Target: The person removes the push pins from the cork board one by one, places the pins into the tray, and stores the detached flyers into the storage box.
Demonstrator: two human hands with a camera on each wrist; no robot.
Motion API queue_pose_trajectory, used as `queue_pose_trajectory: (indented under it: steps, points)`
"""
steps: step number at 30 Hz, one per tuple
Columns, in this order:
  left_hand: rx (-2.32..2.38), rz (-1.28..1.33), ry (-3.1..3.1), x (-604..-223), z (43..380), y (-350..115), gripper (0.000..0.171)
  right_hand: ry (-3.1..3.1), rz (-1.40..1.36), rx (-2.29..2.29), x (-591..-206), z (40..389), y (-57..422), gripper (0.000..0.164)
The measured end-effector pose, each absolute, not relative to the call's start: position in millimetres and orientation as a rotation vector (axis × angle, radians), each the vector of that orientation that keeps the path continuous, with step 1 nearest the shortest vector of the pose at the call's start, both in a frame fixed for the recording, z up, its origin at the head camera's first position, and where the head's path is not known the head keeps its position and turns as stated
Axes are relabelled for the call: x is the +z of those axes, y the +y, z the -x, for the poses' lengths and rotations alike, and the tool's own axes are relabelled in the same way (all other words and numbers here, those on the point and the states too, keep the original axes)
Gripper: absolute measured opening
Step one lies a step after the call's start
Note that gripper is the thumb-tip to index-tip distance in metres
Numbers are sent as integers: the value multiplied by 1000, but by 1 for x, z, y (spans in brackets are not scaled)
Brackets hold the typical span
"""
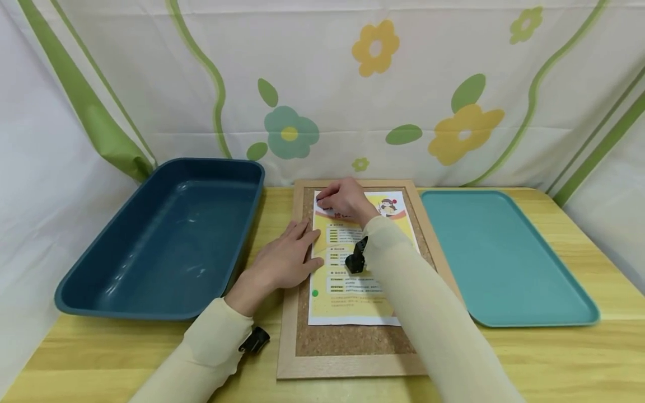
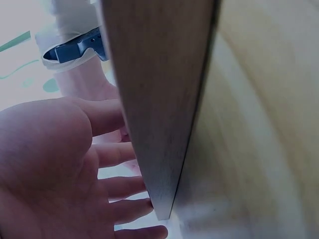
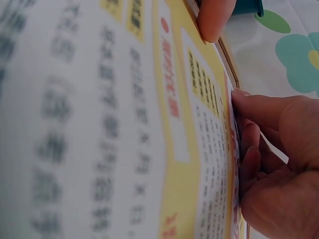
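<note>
A yellow-and-white printed poster lies on a wood-framed cork board. My right hand is at the poster's top left corner, its fingers bent and fingertips against the sheet. In the right wrist view that hand hides whatever may be between thumb and fingers. My left hand rests on the board's left side with fingers spread, thumb and fingertips at the poster's left edge. From the left wrist, the hand lies against the frame's side. A small green dot shows near the poster's lower left.
To the left stands a deep dark blue tub, its rim near my left forearm. A flat teal tray lies right of the board. Behind the wooden table hangs a flowered curtain.
</note>
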State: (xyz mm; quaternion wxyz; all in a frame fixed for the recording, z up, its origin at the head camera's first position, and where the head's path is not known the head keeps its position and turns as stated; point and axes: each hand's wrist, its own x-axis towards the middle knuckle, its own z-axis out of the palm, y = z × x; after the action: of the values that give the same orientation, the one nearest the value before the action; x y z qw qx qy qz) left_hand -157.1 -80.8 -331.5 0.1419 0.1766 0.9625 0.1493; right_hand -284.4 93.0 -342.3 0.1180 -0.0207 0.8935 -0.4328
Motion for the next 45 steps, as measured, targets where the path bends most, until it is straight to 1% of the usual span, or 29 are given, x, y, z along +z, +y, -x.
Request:
queue_pose_trajectory:
  steps: [16, 26, 32, 37, 45]
  points:
    - [399, -503, 2764, -331, 158, -81, 68, 2645, 47, -1255, -343, 284, 91, 11]
    - [380, -511, 2782, -333, 157, -80, 68, 2568, 63, -1289, -342, 284, 98, 10]
    - [405, -495, 2778, -332, 156, -81, 67, 2504, 54, -1338, -341, 284, 101, 10]
    - [407, -479, 2778, -332, 156, -82, 68, 2468, 104, -1367, -340, 281, 103, 12]
    - [415, -487, 2776, -334, 156, -79, 68, 2420, 116, -1333, -333, 275, 113, 13]
